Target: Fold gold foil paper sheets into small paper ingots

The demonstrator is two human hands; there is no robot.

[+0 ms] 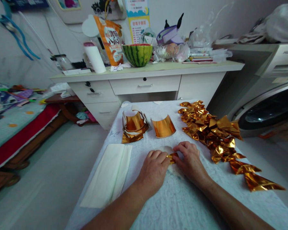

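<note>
Both my hands meet over the middle of the cloth-covered table [144, 220]. My left hand [156, 169] has its fingers curled on the left side of a small piece of gold foil paper [173, 157]. From the other side, my right hand [189, 159] pinches the same piece between thumb and fingers. Part of the foil is hidden under the fingers, and a pale sheet shows just behind it. Beyond my hands lies a single curved gold foil sheet [163, 126]. Left of that sits a stack of curled gold foil sheets [134, 124].
Folded gold foil pieces [212, 131] are heaped along the table's right side. White folded paper [108, 175] lies at left. Behind stands a white desk [144, 84] with half a watermelon [137, 55] and an orange pouch [111, 40]. A washing machine [276, 73] stands at right.
</note>
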